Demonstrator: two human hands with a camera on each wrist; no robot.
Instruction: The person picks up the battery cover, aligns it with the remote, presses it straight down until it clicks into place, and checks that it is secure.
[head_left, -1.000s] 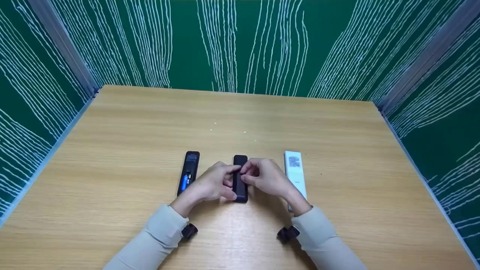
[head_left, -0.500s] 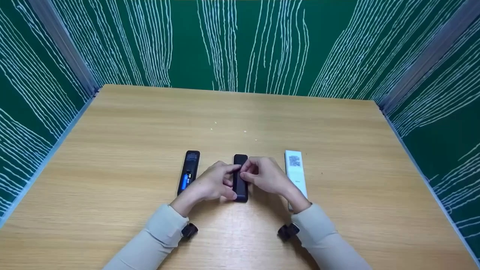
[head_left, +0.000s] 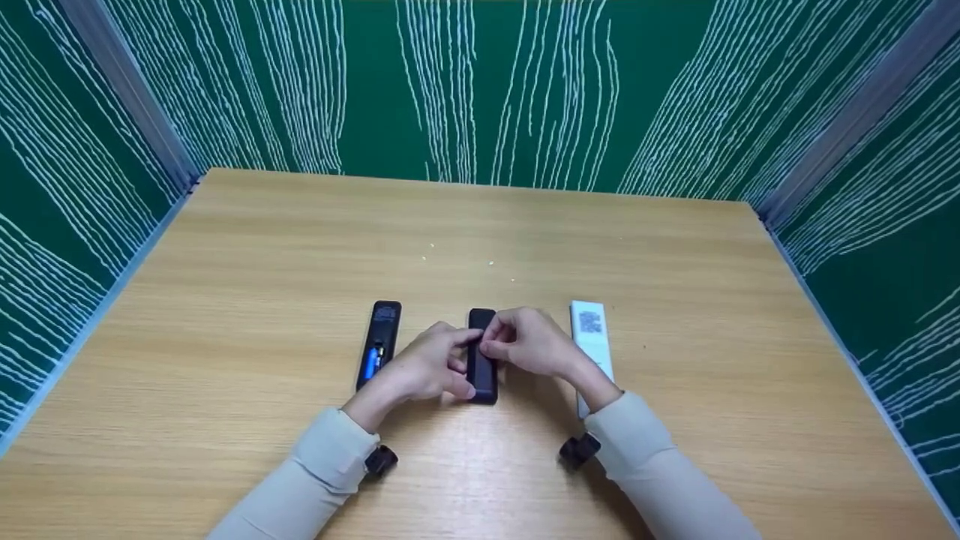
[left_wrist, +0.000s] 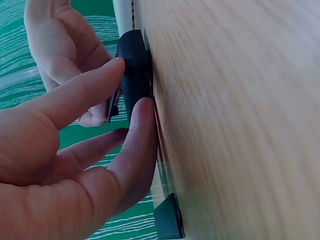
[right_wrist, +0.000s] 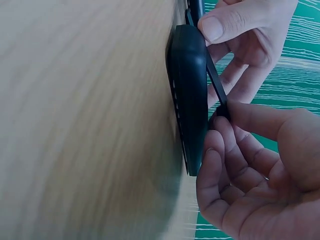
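Observation:
A black remote control lies on the table between both hands. My left hand grips it, thumb at its near end and other fingers along its left side and face. In the right wrist view its battery cover stands tilted up, the far end raised from the remote's body. My right hand pinches that raised end between thumb and curled fingers. The cover also shows at a slant in the left wrist view. What lies under it is hidden.
Left of the hands lies another black remote, its battery bay uncovered with a blue battery inside. A slim white bar with a QR label lies at right, partly behind the right wrist. Tiny pale specks dot the wooden table; green walls surround it.
My right hand and forearm have shifted slightly forward and up, fingers still at the cover. The left hand and the remotes stay where they were.

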